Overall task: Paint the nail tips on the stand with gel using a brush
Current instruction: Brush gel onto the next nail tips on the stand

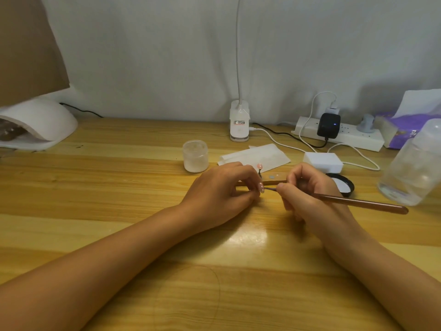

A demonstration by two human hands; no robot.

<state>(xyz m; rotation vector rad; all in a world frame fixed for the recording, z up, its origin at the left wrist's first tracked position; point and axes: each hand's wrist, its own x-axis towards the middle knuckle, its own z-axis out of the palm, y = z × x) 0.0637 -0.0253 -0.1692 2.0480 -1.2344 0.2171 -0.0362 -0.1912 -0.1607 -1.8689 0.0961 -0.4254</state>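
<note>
Head cam: left hand (222, 192) is pinching a nail tip (261, 188) just in front of the stand (274, 182), right hand (307, 194) is gripping the brush (358, 202), bristles touching that tip.

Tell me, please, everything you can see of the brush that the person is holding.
The brush has a long, slim, glossy reddish-brown handle that looks like lacquered wood, rounded at its far end. It lies nearly level above the wooden table, the handle end pointing right. The right hand grips it near the front, fingers curled around it. A thin dark front part reaches left to a pink nail tip pinched by the left hand. The bristles are too small to make out.
</note>
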